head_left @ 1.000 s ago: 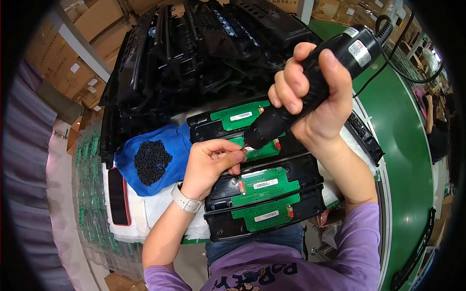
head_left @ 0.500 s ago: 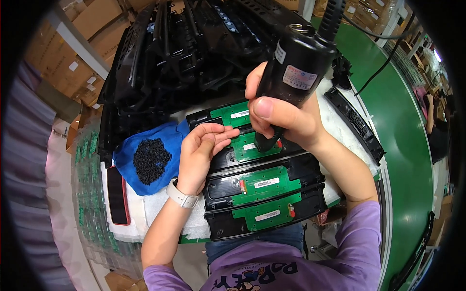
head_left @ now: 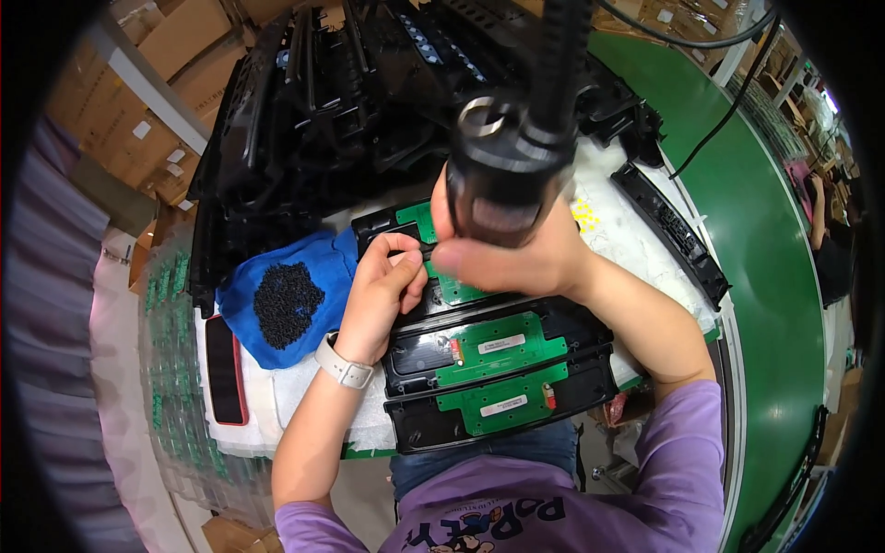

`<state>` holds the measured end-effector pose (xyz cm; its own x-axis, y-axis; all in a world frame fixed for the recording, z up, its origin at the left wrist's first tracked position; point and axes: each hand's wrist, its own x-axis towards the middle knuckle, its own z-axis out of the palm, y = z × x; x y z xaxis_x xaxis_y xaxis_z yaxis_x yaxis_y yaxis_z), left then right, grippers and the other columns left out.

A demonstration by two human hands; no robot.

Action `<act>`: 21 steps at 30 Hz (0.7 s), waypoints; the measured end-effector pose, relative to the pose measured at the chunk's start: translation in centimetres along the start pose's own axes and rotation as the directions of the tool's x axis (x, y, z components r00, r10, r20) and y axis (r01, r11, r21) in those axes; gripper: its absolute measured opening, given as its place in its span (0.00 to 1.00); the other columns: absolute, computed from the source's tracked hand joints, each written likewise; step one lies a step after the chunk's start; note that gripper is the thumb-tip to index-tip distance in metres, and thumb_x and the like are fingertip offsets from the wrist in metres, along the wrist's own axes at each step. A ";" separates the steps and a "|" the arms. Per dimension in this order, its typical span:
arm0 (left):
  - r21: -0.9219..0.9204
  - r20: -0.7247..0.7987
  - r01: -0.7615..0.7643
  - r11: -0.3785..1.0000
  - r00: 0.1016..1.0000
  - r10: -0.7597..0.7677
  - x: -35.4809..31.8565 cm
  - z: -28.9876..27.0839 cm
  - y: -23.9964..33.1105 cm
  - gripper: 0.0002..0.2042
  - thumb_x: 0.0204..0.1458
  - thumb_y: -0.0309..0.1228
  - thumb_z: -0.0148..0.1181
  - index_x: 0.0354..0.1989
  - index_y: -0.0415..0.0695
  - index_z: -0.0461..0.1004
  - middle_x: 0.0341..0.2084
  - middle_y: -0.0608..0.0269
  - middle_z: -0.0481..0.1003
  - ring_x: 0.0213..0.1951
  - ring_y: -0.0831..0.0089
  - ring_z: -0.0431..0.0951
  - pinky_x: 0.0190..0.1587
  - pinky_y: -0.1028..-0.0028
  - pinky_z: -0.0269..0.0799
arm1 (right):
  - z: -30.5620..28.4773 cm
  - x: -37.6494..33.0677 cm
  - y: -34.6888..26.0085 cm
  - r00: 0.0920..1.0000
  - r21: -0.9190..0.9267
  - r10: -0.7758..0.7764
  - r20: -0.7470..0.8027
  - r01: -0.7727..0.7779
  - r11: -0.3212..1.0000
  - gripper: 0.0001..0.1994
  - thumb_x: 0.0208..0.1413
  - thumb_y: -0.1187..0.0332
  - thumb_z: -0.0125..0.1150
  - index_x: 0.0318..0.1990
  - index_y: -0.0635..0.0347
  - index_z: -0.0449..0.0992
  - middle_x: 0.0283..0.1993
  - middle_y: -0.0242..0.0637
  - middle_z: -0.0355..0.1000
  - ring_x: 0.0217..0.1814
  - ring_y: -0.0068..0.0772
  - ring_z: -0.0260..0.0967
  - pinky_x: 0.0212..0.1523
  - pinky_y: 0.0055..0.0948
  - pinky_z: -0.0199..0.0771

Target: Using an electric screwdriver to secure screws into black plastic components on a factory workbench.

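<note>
Background: cardboard boxes [head_left: 138, 101] at upper left; grey-violet curtain [head_left: 55, 276] down the left side; green surface [head_left: 774, 276] along the right.
Worktop: covered by a white sheet [head_left: 300, 396], visible around the parts.
Black parts pile [head_left: 359, 138]: heaped along the far side, beyond the panels.
Panels: four black housings in a row from far to near, each bearing a green circuit board.
Farthest panel [head_left: 369, 226]: partly covered by both hands and the tool.
Second panel [head_left: 419, 309]: directly below the hands; its board [head_left: 461, 290] partly hidden by the right hand.
Third panel [head_left: 415, 355]: board face up, pale label at its middle, small red-and-white part toward the left.
Nearest panel [head_left: 424, 424]: board face up, similar part toward the right.
Right hand [head_left: 544, 244]: closed round the black corded tool [head_left: 502, 175], thumb across the near side; thumb blurred.
Tool axis: cord end up toward the camera, metal ring on top; working end below the grip, hidden, so contact with a board cannot be told.
Left hand [head_left: 376, 286]: thumb and fingers drawn together at the left of the second panel's board, just beside the right thumb; anything pinched, cannot tell.
Left wrist: white watch [head_left: 346, 364].
Blue cloth [head_left: 240, 286]: left of the left hand, bearing a heap of small black pieces [head_left: 288, 304].
Phone [head_left: 224, 369]: red-edged, beside the cloth.
Long black part [head_left: 673, 238]: beyond the right forearm, well apart from the grip.
</note>
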<state>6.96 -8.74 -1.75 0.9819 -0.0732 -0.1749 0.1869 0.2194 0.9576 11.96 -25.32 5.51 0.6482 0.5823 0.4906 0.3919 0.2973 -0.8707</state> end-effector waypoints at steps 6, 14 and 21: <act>0.014 0.067 -0.020 1.000 0.998 0.019 0.1 -0.4 0.1 0.07 0.54 0.24 0.49 0.39 0.40 0.60 0.23 0.60 0.73 0.17 0.83 0.64 0.20 0.85 0.58 | -0.8 -0.2 -1.2 0.987 0.196 0.160 0.030 -0.163 0.967 0.12 0.39 0.74 0.60 0.32 0.64 0.65 0.18 0.31 0.65 0.16 0.18 0.60 0.19 0.15 0.60; 0.025 0.140 -0.070 0.997 0.988 0.066 -1.0 0.3 1.5 0.05 0.53 0.27 0.53 0.30 0.39 0.68 0.21 0.60 0.74 0.14 0.84 0.65 0.17 0.87 0.58 | -2.8 0.6 -2.4 0.952 0.557 -0.168 -0.256 0.288 0.779 0.14 0.55 0.58 0.43 0.37 0.61 0.66 0.17 0.32 0.61 0.13 0.25 0.57 0.21 0.28 0.61; 0.003 0.158 -0.062 0.998 0.986 0.061 -1.0 0.6 0.7 0.04 0.51 0.26 0.56 0.30 0.39 0.69 0.19 0.61 0.73 0.15 0.85 0.64 0.17 0.88 0.57 | -2.5 0.5 -2.0 0.944 0.558 -0.134 -0.301 0.289 0.778 0.15 0.54 0.57 0.44 0.36 0.60 0.66 0.17 0.32 0.61 0.13 0.25 0.57 0.21 0.28 0.60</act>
<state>6.07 -9.12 -0.76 0.9741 -0.2124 -0.0781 0.1257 0.2208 0.9672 13.09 -27.53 7.57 0.7558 0.2823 0.5908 0.1272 0.8218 -0.5554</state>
